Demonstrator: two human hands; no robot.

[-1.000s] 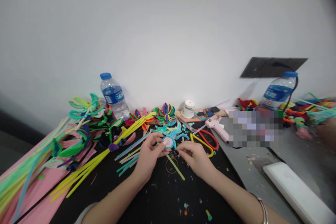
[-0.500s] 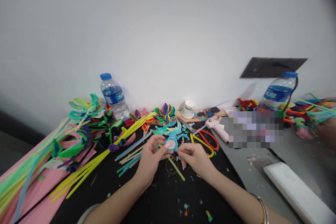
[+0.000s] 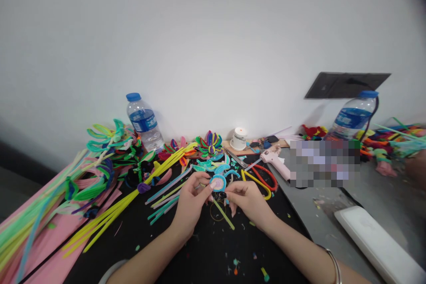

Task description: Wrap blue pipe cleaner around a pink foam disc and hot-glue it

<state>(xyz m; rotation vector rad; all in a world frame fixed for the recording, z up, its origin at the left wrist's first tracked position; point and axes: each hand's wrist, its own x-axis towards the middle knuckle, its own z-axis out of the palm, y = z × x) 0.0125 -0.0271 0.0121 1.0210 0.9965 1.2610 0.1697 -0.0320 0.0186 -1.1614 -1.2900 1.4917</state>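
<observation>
Between thumb and fingers, my left hand (image 3: 191, 202) pinches a round pipe-cleaner coil (image 3: 218, 183), pale pink inside with a light blue rim. Just under the coil, my right hand (image 3: 249, 202) is closed at its fingertips on a small black piece (image 3: 221, 195), whose kind is too small to tell. Below the hands a yellow-green pipe cleaner (image 3: 224, 216) slants across the black mat (image 3: 186, 262). Right behind the fingers lie curved light blue pipe-cleaner pieces (image 3: 221, 169). Scissors (image 3: 271, 177) with red and yellow handles rest beyond my right hand.
A pink glue gun (image 3: 278, 163) lies past the scissors. Water bottles stand at left (image 3: 143, 122) and right (image 3: 354, 115). Pipe-cleaner flowers (image 3: 209, 144) and yellow pipe cleaners (image 3: 116, 213) spread over the left side. A white case (image 3: 372, 235) sits at right.
The coil has shifted very slightly to the right. More of the black piece shows beneath it, and my right fingertips have moved slightly. The surroundings look the same.
</observation>
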